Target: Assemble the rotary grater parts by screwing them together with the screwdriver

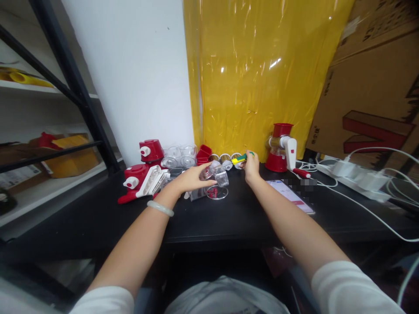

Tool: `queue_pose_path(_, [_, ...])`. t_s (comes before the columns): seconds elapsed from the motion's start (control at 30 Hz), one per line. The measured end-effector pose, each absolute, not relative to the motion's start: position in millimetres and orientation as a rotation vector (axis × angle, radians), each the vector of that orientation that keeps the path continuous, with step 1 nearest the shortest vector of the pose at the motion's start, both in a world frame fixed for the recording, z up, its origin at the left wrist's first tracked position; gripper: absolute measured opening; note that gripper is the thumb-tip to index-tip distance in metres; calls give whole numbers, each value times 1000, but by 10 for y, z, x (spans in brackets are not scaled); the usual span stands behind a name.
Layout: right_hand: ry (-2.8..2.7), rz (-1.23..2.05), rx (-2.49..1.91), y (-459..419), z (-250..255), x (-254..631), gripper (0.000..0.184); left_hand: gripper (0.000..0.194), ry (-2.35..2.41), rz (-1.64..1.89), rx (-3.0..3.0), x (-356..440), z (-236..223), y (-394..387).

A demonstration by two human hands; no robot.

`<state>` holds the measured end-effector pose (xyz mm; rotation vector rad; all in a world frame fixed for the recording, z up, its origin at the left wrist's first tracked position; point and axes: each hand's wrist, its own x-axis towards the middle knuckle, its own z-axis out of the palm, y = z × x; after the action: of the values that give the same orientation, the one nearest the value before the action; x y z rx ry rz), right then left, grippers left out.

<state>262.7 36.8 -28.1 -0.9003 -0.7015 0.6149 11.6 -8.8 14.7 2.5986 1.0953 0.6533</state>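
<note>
My left hand [197,178] is closed around a clear plastic part [221,176] with some red inside, its thumb along the near side. In my right hand [252,167] a slim green-and-yellow tool [240,159] is gripped, pointing left; its exact kind does not show. The tool stays apart from the clear part. Just below the left hand, a clear round dish [217,197] with small red pieces lies on the black table [209,224]. Behind the hands stand several metal grater drums [225,160] beside red hoppers [204,153].
At the right stands an assembled red-and-white rotary grater [278,160] near a phone [290,195]. White cables lead to a power strip [358,179]. Leftward are red grater bodies [153,150], white crank handles [153,182] and clear round parts [180,156]. A large carton [366,87] rises at right.
</note>
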Motion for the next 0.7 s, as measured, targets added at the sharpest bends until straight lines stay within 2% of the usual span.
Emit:
queue_pose_path(0.2, [-731, 486, -956, 371, -301, 2629, 45, 87, 1073, 666, 2608, 119, 150, -86])
queue_pose_path(0.7, [-670, 574, -902, 394, -289, 2607, 19, 81, 1086, 646, 2596, 114, 148, -90])
